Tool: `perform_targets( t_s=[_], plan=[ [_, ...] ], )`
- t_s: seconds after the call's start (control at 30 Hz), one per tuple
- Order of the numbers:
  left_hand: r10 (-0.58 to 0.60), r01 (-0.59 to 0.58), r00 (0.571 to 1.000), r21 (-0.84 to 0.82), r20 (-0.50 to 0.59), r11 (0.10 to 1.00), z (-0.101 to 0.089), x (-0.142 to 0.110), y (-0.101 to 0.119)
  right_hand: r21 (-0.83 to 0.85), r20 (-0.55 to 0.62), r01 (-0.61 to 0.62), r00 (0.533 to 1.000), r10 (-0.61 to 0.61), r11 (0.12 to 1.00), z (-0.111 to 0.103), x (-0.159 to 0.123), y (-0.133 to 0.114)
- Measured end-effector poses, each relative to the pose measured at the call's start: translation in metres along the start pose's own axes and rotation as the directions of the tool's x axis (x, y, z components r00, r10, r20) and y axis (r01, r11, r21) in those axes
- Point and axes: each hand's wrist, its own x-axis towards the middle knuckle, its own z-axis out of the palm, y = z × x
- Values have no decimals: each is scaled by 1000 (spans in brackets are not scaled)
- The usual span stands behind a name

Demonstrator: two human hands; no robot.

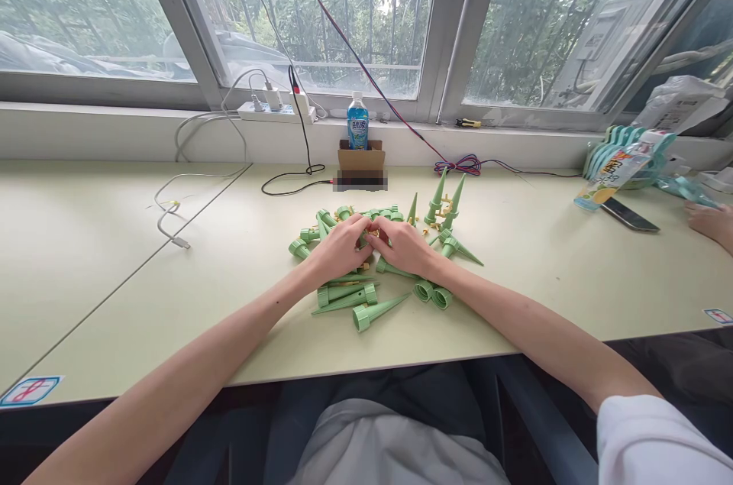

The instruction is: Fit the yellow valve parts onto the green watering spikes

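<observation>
My left hand point(343, 244) and my right hand point(404, 244) meet over a pile of green plastic watering spikes. Fingers and thumbs on both sides are bent into a pinch, with the fingertips touching or nearly so. What they pinch is mostly hidden; small yellow bits show around there. One green spike point(378, 312) lies nearest the table's front edge, its threaded cap end to the left. Two green spikes point(452, 204) stand upright behind my right hand, with yellow plastic pieces point(445, 208) beside them. Several more lie on their sides around both wrists.
A blue-liquid bottle point(358, 122) stands behind a small cardboard box point(361, 159). A power strip point(275, 112) and cables run along the sill. At right are a juice bottle point(615, 172), a phone point(630, 215), green hangers point(612, 149) and another person's hand point(710, 224).
</observation>
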Motion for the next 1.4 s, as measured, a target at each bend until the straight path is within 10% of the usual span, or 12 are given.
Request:
perform_targets(
  t_s=[1.4],
  plan=[
    [7, -7, 1000, -6, 19, 1000, -1, -1, 3, 49, 20, -5, 1000, 4, 999, 1, 1, 3]
  ],
)
